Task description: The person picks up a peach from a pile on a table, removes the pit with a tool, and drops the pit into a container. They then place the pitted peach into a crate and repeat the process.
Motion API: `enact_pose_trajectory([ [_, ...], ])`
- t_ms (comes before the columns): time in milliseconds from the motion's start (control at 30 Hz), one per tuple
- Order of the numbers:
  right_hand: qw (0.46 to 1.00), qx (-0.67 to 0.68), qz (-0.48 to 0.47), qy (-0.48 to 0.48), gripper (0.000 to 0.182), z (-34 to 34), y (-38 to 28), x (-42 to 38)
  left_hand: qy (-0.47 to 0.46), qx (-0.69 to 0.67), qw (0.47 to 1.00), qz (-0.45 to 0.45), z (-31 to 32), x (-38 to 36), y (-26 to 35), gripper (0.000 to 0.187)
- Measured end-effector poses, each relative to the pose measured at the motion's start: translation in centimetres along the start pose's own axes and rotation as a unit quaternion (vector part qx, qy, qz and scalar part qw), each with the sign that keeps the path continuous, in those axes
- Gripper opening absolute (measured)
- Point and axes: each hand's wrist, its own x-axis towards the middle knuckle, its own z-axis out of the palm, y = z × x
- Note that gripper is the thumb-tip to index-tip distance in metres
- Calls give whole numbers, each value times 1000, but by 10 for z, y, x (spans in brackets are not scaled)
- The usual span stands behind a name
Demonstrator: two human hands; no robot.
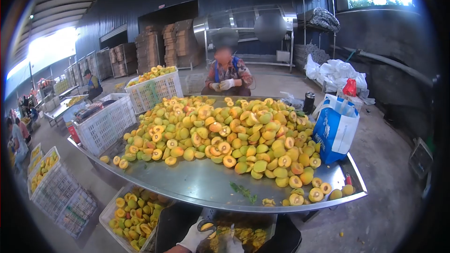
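Note:
At the bottom of the head view, my left hand (192,237) wears a whitish glove. Its fingers are closed round a halved peach (206,226) with a dark band along its edge. Close by on the right is my right hand (233,243), also gloved and blurred. Its fingers look drawn together, with something thin and pale at their tip that I cannot make out. Below and between the hands, a container (270,221) holds yellow-green fruit scraps (253,235). In front, a large heap of peach halves (211,133) covers much of the metal table (187,178).
A white crate of peach halves (108,215) stands left of my legs. On the table are white crates (105,126), a blue-and-white bag (335,131), a dark flask (309,102) and green leaves (243,191). Across it sits a gloved co-worker (228,75).

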Motion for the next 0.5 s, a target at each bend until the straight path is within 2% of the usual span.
enact_pose_trajectory([
  [33, 998, 60, 29, -21, 38, -4, 17, 9, 0, -12, 1000, 8, 4, -2, 5, 47],
  [133, 998, 60, -3, -16, 34, -6, 25, 17, -7, 16, 1000, -23, 14, -4, 31, 44],
  [167, 989, 128, 56, -46, 35, -2, -16, -7, -19, 6, 1000, -8, 15, -4, 38, 42],
  [267, 984, 132, 104, -56, 35, -4, -37, -19, -49, -16, 999, 17, 17, -3, 51, 37],
  [333, 987, 115, 93, -59, 35, -7, -45, -21, -54, -20, 998, 17, 17, 1, 57, 34],
  [367, 988, 113, 88, -63, 34, -7, -41, -19, -63, 89, 994, 21, 10, 3, 64, 29],
  [467, 986, 131, 83, -61, 31, -7, -23, -12, -76, 19, 997, 16, 13, 6, 72, 31],
  [500, 986, 130, 92, -47, 30, -5, -27, -13, -76, 43, 996, 30, 7, 12, 59, 34],
])
